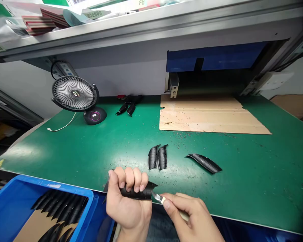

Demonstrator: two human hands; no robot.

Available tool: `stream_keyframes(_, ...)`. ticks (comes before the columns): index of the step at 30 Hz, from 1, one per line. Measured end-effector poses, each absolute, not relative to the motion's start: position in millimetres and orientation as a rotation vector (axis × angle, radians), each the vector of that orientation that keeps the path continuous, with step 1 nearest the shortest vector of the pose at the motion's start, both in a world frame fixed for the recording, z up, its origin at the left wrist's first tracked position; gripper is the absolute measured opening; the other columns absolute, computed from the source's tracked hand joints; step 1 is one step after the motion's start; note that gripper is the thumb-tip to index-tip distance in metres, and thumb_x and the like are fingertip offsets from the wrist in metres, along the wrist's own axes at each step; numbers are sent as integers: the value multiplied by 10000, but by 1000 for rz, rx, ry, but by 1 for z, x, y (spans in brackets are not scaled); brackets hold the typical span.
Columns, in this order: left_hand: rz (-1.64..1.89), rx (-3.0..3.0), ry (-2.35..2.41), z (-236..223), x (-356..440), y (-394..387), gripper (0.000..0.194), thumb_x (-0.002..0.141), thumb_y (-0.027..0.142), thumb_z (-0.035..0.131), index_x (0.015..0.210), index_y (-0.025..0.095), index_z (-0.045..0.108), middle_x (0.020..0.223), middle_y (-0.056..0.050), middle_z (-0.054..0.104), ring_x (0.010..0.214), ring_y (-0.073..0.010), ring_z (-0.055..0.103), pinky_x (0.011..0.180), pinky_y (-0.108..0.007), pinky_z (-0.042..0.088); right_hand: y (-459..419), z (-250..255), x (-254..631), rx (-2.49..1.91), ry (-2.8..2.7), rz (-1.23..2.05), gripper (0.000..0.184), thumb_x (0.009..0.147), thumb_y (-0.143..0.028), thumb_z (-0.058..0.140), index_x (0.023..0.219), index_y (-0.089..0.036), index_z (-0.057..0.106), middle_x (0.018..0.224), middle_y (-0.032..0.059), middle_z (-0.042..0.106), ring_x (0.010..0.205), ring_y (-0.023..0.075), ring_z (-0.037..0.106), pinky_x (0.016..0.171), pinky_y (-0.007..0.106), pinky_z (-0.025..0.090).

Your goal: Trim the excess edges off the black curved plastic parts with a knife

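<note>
My left hand (128,198) is closed round a curved black plastic part (138,194), palm up, near the table's front edge. In my right hand (189,215) is a craft knife (158,197) with a pale handle, mostly covered by the fingers. Its blade tip meets or nearly meets the right end of the black part; I cannot tell which. Just beyond the hands, two similar black parts (157,157) stand side by side on the green table (121,144). Another longer black part (204,163) lies to the right.
A blue bin (87,193) at the lower left holds several black parts on cardboard. A small fan (75,93) stands at the back left, near more black pieces (129,105). A cardboard sheet (204,117) lies at the back right, with dark shavings around. A metal-edged shelf (151,25) crosses above.
</note>
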State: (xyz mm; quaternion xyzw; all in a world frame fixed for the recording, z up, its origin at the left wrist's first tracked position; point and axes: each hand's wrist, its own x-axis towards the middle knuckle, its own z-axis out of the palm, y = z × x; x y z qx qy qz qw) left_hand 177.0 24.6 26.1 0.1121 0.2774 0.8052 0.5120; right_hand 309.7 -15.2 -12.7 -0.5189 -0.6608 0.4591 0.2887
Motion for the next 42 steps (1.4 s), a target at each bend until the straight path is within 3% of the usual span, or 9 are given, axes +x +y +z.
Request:
stream_keyframes(7,1930,304,665,28,180,21,419,980,358,293,605,188,211,531,40,119,448,-109,161,422,-242,241,-17,-17,309,-1439,-1843,1050,361,975,-411,381,798,-251,652,691,9,587,622,173,568,539,253,393)
stream_keyframes(12,1925,284,671,30,181,22,419,977,351,294,601,188,208,525,41,114,444,-109,161,420,-242,247,-21,-20,311,-1500,-1898,835,290,977,-374,401,1037,-295,673,702,1,596,585,169,580,501,248,397)
stream_keyframes(19,1907,41,664,30,176,32,380,921,265,439,603,184,246,555,51,131,464,-90,213,433,-212,272,-31,-33,313,-1350,-1815,147,322,877,-132,609,1181,-237,625,762,23,654,618,172,573,625,289,433)
stream_keyframes(22,1890,-27,659,27,173,37,367,896,237,478,603,184,264,562,55,127,466,-89,225,434,-207,277,-30,-35,312,-1303,-1568,342,312,877,-146,618,1161,-274,629,843,31,661,684,179,596,630,278,465)
stream_keyframes(26,1769,38,631,17,186,39,353,890,256,519,617,182,307,562,60,190,482,-84,277,473,-202,330,-18,-27,305,-1346,-1282,901,262,861,-387,650,1083,-250,645,915,34,668,720,182,633,546,220,493)
stream_keyframes(30,1458,421,975,-8,194,34,252,856,434,598,888,206,496,833,-2,489,781,-144,523,757,-287,460,-4,-31,325,-1536,-1349,988,257,868,-460,591,851,-222,687,670,-4,632,611,173,589,555,226,458)
stream_keyframes(34,1207,1324,1690,-34,163,35,601,747,411,724,1224,246,400,1177,-92,420,1101,-274,457,961,-445,383,3,-51,383,-2044,-1462,604,310,834,-537,544,814,-261,684,599,-4,626,522,204,561,485,275,399)
stream_keyframes(39,754,2060,1838,-48,130,52,427,866,291,553,1268,231,423,1188,-116,441,1146,-317,391,954,-516,382,-2,-58,397,-2125,-1622,15,291,900,-476,433,1059,-294,596,997,32,643,706,248,623,537,328,423)
stream_keyframes(42,698,2186,1826,-51,134,70,398,885,267,526,1267,196,438,1164,-135,489,1115,-318,411,917,-502,418,-2,-60,369,-1815,-1841,188,229,934,-347,400,1082,-257,550,1018,40,596,759,205,625,609,311,467)
